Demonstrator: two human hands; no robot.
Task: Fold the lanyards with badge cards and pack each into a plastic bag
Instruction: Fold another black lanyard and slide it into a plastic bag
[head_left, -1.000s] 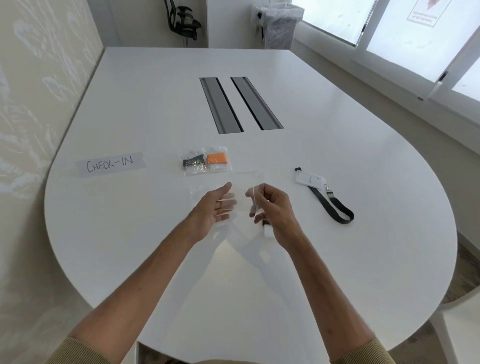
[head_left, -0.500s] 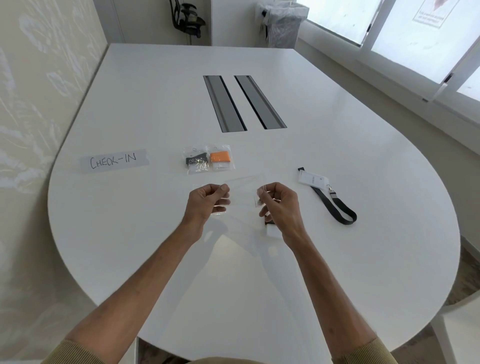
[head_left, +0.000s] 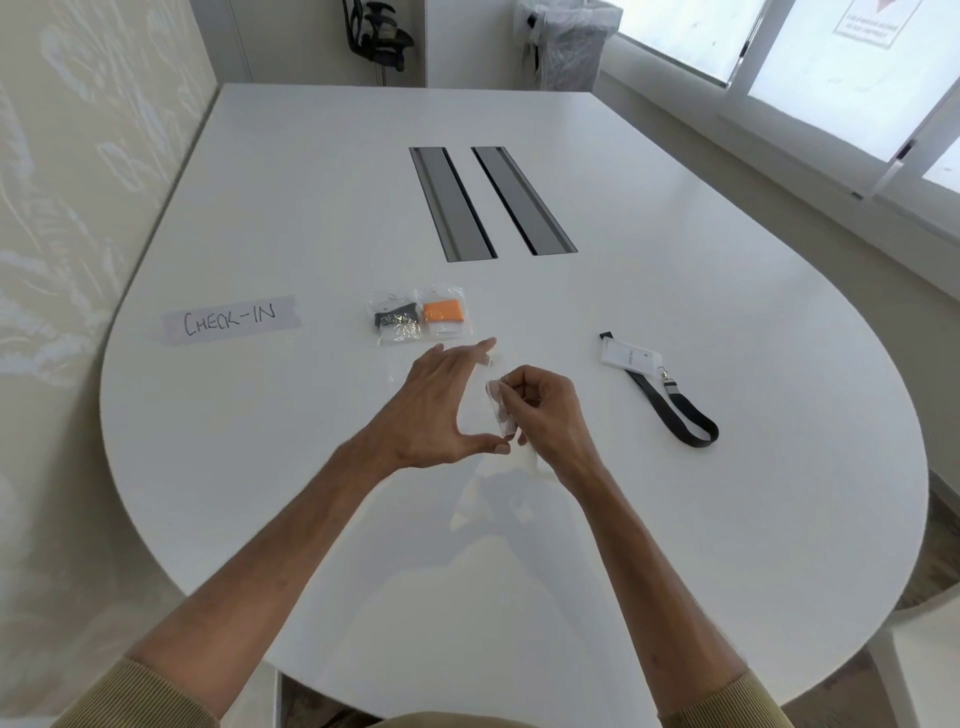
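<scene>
At centre, low over the table (head_left: 249, 467), the right hand (head_left: 545, 410) pinches an edge of a clear plastic bag (head_left: 500, 402). The left hand (head_left: 436, 410) is spread flat-fingered beside it, apparently to part its mouth. Beyond them lie two packed bags (head_left: 421, 319), set aside as finished; at right, a black lanyard (head_left: 675, 410) with its badge card (head_left: 626, 357) lies unfolded.

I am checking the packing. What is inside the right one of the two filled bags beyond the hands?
The right bag holds a folded orange lanyard, with a white card showing below it. The lanyard seems to cover the rest of the card; no clip shows.
</scene>
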